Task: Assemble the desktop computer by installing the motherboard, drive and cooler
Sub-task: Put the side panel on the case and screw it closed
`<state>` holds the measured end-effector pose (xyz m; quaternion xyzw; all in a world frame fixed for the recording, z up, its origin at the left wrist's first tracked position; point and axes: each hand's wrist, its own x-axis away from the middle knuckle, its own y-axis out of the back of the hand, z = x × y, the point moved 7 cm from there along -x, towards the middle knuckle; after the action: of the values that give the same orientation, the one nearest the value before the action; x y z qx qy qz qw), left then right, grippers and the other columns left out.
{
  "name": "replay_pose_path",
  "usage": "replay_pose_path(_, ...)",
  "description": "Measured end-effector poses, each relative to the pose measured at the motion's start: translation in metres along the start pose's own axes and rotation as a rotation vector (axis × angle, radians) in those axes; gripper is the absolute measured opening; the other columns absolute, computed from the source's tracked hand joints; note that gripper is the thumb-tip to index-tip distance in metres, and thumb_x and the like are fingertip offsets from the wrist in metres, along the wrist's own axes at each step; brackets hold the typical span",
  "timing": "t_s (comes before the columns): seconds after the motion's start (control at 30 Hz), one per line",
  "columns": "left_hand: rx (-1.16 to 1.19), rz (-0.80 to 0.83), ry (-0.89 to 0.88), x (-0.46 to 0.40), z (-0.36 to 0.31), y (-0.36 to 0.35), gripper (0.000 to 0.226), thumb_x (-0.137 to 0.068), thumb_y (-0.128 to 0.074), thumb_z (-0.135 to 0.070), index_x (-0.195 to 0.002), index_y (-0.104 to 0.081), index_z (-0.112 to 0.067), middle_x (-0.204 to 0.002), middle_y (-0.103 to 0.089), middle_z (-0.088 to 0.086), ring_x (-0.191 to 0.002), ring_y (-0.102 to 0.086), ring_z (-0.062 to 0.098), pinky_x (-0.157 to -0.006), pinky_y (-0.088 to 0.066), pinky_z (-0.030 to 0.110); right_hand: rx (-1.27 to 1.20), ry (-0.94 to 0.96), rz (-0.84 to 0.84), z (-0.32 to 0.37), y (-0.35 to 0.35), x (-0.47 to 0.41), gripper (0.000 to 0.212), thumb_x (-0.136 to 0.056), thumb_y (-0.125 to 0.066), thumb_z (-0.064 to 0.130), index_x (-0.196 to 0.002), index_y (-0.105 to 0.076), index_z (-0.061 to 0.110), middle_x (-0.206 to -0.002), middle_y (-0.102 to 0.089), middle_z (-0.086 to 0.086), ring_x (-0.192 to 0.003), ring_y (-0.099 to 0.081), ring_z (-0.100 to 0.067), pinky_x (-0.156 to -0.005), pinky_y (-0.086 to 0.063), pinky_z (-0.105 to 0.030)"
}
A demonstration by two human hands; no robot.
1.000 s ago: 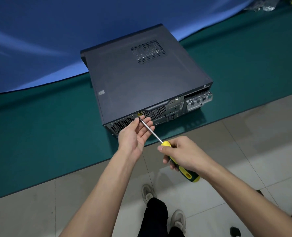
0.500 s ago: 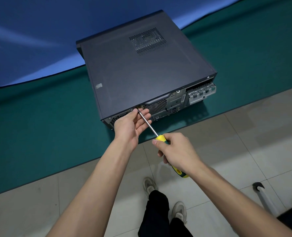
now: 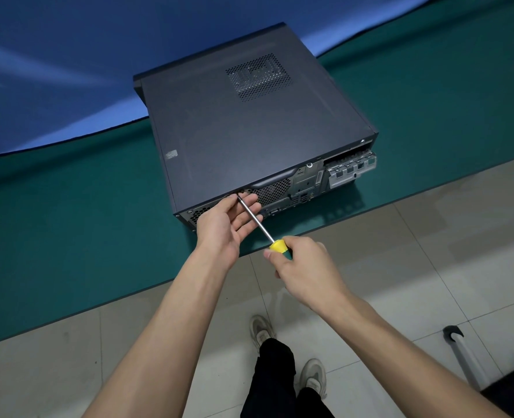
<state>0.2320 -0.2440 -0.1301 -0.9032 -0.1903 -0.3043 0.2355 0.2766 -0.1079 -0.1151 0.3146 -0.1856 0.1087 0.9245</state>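
Note:
A dark grey desktop computer case [image 3: 243, 134] lies flat on the green mat [image 3: 69, 224], its cover closed and its rear panel facing me. My right hand [image 3: 304, 267] grips the yellow handle of a screwdriver [image 3: 257, 221]. The steel shaft runs up and left to the top edge of the rear panel. My left hand [image 3: 225, 218] is palm-up under the shaft, thumb and forefinger touching the tip where it meets the panel. Whether a screw sits at the tip is hidden by my fingers.
The mat's front edge runs diagonally across the tiled floor [image 3: 430, 242]. A blue cloth [image 3: 54, 70] lies behind the case. My shoes and dark trousers [image 3: 280, 372] are below. A white-and-black stand leg [image 3: 460, 354] is at the lower right.
My right hand has slid up the handle, covering more of it. The screwdriver tip stays at the same spot on the rear panel, with my left hand still steadying it.

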Motion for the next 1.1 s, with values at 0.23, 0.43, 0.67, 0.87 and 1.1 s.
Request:
replay_pose_path(0.23,0.03,0.0,0.02,0.0,0.001,0.001,0.021,-0.097,-0.046,-0.013,-0.088,-0.063,-0.004,-0.071,-0.073,0.005,-0.059,-0.069,0.013,-0.051,-0.055,0.024,-0.18,-0.08,0.087,0.007,-0.007,0.004,0.029,-0.092,-0.057,0.033,-0.078,-0.059,0.008,-0.07,-0.066,-0.007,-0.056,-0.058,-0.021,-0.058,-0.05,-0.031)
replay_pose_path(0.43,-0.041,0.044,0.089,0.002,0.001,-0.001,0.025,-0.098,-0.044,-0.019,-0.09,-0.063,-0.005,-0.068,-0.072,0.003,-0.053,-0.066,0.011,-0.045,-0.052,0.021,-1.001,-0.367,0.446,0.022,-0.032,0.016,0.028,-0.097,-0.052,0.026,-0.088,-0.059,0.001,-0.054,-0.056,-0.003,-0.04,-0.048,-0.011,-0.039,-0.041,-0.019)
replay_pose_path(0.67,-0.348,0.127,0.08,0.007,-0.012,0.001,0.019,-0.095,-0.05,-0.015,-0.087,-0.062,-0.003,-0.068,-0.072,0.008,-0.054,-0.068,0.015,-0.043,-0.052,0.022,-1.153,-0.43,0.664,0.024,-0.041,0.026,0.05,-0.096,-0.044,0.046,-0.097,-0.061,-0.002,-0.065,-0.066,-0.01,-0.049,-0.062,-0.016,-0.044,-0.049,-0.021)
replay_pose_path(0.87,-0.497,-0.012,-0.041,0.0,-0.017,0.01,0.015,-0.082,-0.07,-0.021,-0.08,-0.066,-0.007,-0.065,-0.071,0.006,-0.048,-0.064,0.01,-0.041,-0.048,0.018,-1.031,-0.41,0.319,0.003,-0.038,0.02,0.024,-0.086,-0.068,0.024,-0.084,-0.057,0.003,-0.056,-0.064,-0.007,-0.045,-0.062,-0.016,-0.043,-0.048,-0.021)
replay_pose_path(1.1,-0.478,0.224,0.114,0.004,-0.012,0.0,0.015,-0.093,-0.055,-0.013,-0.087,-0.065,-0.004,-0.075,-0.073,0.01,-0.06,-0.07,0.016,-0.048,-0.054,0.022,-1.271,-0.434,0.637,0.008,-0.051,0.028,0.061,-0.095,-0.038,0.052,-0.078,-0.077,0.007,-0.066,-0.068,-0.006,-0.05,-0.062,-0.016,-0.045,-0.047,-0.02)
